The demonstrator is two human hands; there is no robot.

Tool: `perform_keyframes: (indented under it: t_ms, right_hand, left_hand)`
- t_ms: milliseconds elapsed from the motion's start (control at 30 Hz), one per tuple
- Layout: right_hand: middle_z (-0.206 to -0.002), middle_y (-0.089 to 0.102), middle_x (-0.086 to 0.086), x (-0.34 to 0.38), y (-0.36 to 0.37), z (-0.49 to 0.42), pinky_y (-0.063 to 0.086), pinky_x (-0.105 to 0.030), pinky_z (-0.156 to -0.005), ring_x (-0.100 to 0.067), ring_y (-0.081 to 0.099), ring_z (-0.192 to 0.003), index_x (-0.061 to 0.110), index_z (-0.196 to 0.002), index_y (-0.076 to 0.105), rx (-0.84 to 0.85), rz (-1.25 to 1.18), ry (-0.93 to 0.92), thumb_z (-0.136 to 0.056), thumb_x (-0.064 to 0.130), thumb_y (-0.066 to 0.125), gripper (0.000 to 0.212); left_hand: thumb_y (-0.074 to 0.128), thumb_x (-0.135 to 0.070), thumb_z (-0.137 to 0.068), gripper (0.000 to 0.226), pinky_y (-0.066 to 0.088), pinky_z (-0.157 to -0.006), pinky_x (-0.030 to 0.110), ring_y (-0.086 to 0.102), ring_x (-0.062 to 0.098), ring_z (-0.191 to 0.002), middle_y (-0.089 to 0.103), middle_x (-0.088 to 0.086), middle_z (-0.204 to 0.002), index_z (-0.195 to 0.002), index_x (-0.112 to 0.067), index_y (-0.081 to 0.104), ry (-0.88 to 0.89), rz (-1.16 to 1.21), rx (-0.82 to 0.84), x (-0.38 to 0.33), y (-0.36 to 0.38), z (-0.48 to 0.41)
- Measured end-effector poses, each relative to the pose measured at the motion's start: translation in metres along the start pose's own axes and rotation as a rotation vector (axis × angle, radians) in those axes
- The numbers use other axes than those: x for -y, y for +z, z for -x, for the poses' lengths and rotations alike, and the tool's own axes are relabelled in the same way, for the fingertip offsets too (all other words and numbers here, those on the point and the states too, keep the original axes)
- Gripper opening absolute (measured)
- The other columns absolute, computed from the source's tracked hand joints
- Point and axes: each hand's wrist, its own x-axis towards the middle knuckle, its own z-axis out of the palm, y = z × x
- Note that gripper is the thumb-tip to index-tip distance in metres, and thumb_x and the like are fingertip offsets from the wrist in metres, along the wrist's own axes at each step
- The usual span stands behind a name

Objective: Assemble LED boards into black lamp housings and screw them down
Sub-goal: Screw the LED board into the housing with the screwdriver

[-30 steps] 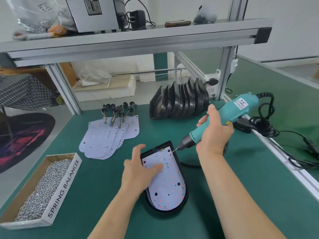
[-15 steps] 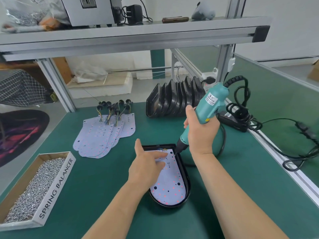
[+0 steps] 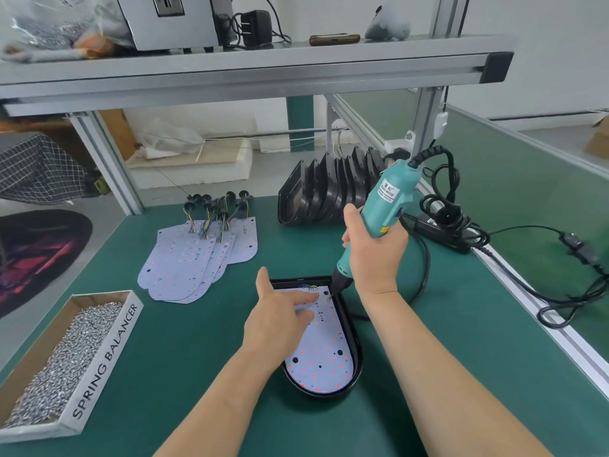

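A black lamp housing lies on the green bench in front of me with a white LED board seated inside it. My left hand presses flat on the board's upper left, fingers straight. My right hand grips a teal electric screwdriver, held almost upright. Its bit touches the board's top right corner by a small screw. Coloured wires show at the board's top edge.
A fan of spare LED boards with wired plugs lies to the left. A row of black housings stands at the back. A cardboard box of screws sits at front left. The screwdriver's coiled cable and power brick lie at right.
My right hand has tilted the screwdriver from a slant to nearly upright and set its bit onto the board's top right corner. My left hand has stayed pressed on the board.
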Motion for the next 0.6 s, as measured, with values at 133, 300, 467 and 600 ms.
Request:
perform_keyframes:
  t_ms: [133, 300, 467, 600]
  right_hand:
    - [-0.062, 0.051, -0.030, 0.000, 0.001, 0.001, 0.047, -0.044, -0.054, -0.046, 0.050, -0.059, -0.011, -0.074, 0.050, 0.022, 0.018, -0.020, -0.081, 0.027, 0.071, 0.044]
    - [-0.063, 0.050, -0.031, 0.001, 0.005, 0.003, 0.048, -0.048, -0.055, -0.047, 0.050, -0.058, -0.009, -0.074, 0.049, 0.051, 0.034, -0.028, -0.081, 0.028, 0.071, 0.044]
    - [-0.058, 0.044, -0.031, 0.002, 0.009, 0.005, 0.041, -0.040, -0.049, -0.039, 0.042, -0.050, -0.012, -0.067, 0.044, 0.074, 0.049, 0.005, -0.080, 0.026, 0.069, 0.047]
    - [-0.061, 0.046, -0.033, 0.007, 0.011, 0.009, 0.045, -0.044, -0.051, -0.033, 0.042, -0.053, -0.011, -0.071, 0.044, 0.058, 0.082, 0.033, -0.079, 0.028, 0.069, 0.047]
  left_hand:
    - [0.061, -0.026, -0.095, 0.035, 0.054, -0.084, 0.034, 0.072, 0.022, -0.084, -0.019, 0.003, -0.165, -0.121, -0.050, 0.066, 0.001, 0.001, -0.001, 0.000, 0.000, 0.000]
    - [0.062, -0.026, -0.095, 0.034, 0.054, -0.083, 0.033, 0.072, 0.021, -0.081, -0.017, 0.001, -0.165, -0.119, -0.050, 0.066, 0.012, 0.017, -0.004, 0.002, 0.001, -0.001]
    - [0.062, -0.026, -0.094, 0.035, 0.052, -0.082, 0.029, 0.072, 0.022, -0.083, -0.016, 0.003, -0.165, -0.119, -0.049, 0.067, 0.009, 0.026, -0.017, 0.002, 0.004, -0.002]
    - [0.062, -0.026, -0.093, 0.035, 0.053, -0.081, 0.029, 0.073, 0.022, -0.081, -0.017, 0.004, -0.165, -0.120, -0.048, 0.067, 0.010, 0.032, -0.008, 0.001, 0.002, -0.001]
